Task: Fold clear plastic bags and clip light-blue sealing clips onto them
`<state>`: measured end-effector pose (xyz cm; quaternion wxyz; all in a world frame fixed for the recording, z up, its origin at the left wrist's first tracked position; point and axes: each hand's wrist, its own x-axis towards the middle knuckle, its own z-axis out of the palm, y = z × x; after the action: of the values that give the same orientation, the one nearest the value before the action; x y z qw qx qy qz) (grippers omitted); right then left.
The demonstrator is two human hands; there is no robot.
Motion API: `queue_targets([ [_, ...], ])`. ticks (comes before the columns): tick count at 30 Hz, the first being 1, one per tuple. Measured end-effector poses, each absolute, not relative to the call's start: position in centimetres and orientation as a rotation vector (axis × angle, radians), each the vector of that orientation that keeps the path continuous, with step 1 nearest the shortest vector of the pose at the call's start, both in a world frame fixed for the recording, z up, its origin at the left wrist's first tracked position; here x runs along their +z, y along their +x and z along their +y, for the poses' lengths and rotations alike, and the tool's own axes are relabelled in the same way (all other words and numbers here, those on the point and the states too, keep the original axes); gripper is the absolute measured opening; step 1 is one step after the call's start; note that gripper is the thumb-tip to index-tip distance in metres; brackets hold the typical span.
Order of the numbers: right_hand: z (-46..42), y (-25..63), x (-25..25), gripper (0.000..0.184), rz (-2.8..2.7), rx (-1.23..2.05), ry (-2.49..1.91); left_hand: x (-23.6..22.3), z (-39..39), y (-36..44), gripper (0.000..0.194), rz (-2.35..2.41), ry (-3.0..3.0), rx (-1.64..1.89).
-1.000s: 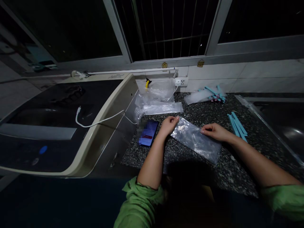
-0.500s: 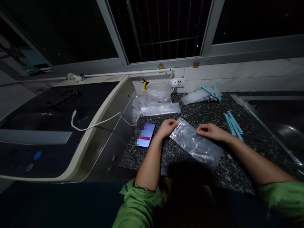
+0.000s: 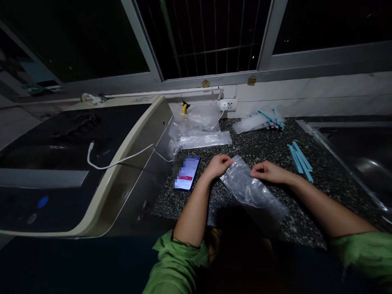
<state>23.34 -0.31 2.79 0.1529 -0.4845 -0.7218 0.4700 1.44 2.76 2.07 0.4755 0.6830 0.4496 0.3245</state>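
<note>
A clear plastic bag (image 3: 249, 190) lies on the speckled granite counter (image 3: 263, 147) in front of me. My left hand (image 3: 218, 164) pinches the bag's far left corner, fingers curled. My right hand (image 3: 266, 171) pinches its upper right edge, fingers curled too. The bag runs from between my hands down toward the counter's near edge. A lit phone (image 3: 186, 172) lies just left of my left hand.
More clear bags (image 3: 200, 130) are heaped at the back by a wall socket (image 3: 228, 105). Blue strips (image 3: 300, 161) lie to the right, another bundle (image 3: 269, 120) at the back. A machine with a white cable (image 3: 119, 161) stands left, a steel sink (image 3: 358, 159) right.
My two hands have drawn a little closer together on the bag, and its far end has bunched up between them. The view has shifted slightly.
</note>
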Motion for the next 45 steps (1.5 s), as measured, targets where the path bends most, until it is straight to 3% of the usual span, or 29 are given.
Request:
queue_targets([
  [16, -0.9, 22.0, 2.7, 0.049, -1.92, 1.343, -1.366, 2.2, 2.0, 2.2, 0.023, 0.958, 1.745, 0.656],
  [26, -0.9, 22.2, 3.2, 0.05, -1.923, 1.287, -1.373, 2.2, 2.1, 2.0, 0.033, 1.005, 1.69, 0.68],
  [45, -0.4, 22.9, 3.1, 0.051, -1.735, 1.156, -1.385, 2.7, 1.8, 2.2, 0.019, 0.944, 1.64, 0.663],
])
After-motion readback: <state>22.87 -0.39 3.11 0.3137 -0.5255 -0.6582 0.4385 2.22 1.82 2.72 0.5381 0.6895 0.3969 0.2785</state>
